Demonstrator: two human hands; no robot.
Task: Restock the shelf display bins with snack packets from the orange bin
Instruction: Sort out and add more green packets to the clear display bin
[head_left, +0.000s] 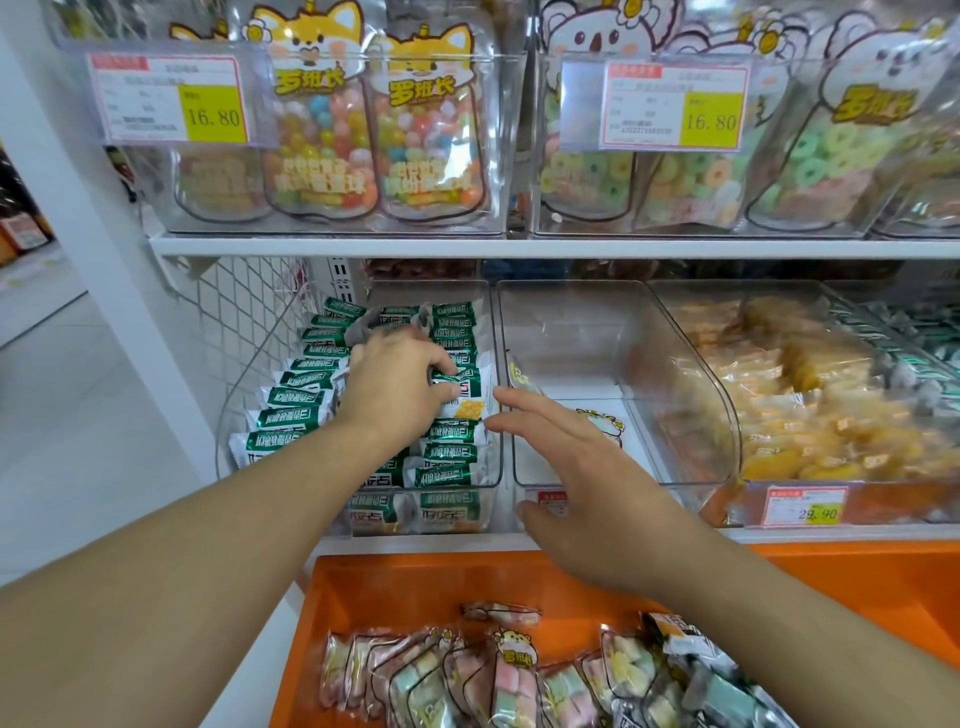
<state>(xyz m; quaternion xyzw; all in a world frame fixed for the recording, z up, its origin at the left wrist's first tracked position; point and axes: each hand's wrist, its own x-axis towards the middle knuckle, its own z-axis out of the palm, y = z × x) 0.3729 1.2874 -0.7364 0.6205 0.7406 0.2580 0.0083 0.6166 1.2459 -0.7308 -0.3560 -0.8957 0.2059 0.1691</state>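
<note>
Left hand (400, 379) pinches a green-and-white snack packet (460, 387) at the clear plastic display bin's (496, 457) right wall — filling that row; right hand (566, 462) hovers spread above the orange plastic bin (395, 577).

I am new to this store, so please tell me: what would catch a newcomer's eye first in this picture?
First, the two bare arms reaching in: the left hand pinches a green packet in the packed clear bin on the lower shelf, while the right hand hangs open before the nearly empty bin beside it. Next, the bright orange bin below holds pastel snack packets. Yellow price tags stand out above.
</note>
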